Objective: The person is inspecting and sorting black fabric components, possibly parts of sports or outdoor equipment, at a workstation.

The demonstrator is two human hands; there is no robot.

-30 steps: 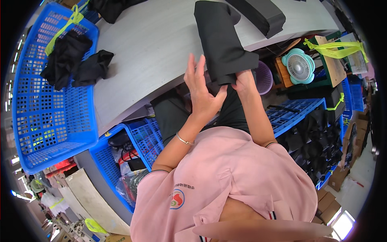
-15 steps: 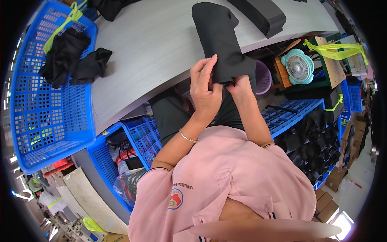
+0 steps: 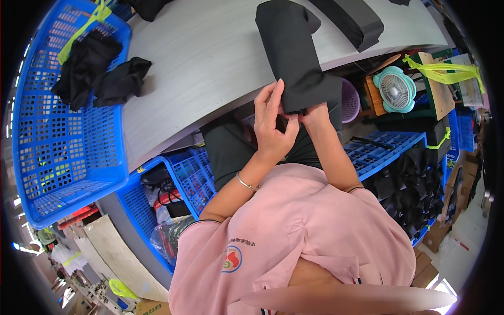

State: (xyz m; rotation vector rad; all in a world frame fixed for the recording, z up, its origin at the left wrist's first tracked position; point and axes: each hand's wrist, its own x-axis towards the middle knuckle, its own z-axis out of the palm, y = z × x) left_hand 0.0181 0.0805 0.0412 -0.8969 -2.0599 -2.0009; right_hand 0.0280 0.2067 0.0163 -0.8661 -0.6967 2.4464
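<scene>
A long black fabric piece, folded or tube-like, runs from the grey table over its near edge toward my lap. At its near end, my left hand grips the left corner. The forefinger lies along the fabric's side, and the thumb is near the bottom edge by the other hand. My right hand is closed on the same near edge, with its fingertips tucked under the cloth and hidden.
A stack of black pieces lies on the grey table. Left stands a blue basket with black cloth over its rim. More blue crates flank my legs. A teal fan and purple bin sit right.
The whole view has shifted slightly, moving the scene a little to the right. My left thumb has come out lower at the fabric's bottom edge. Both hands remain at the same end.
</scene>
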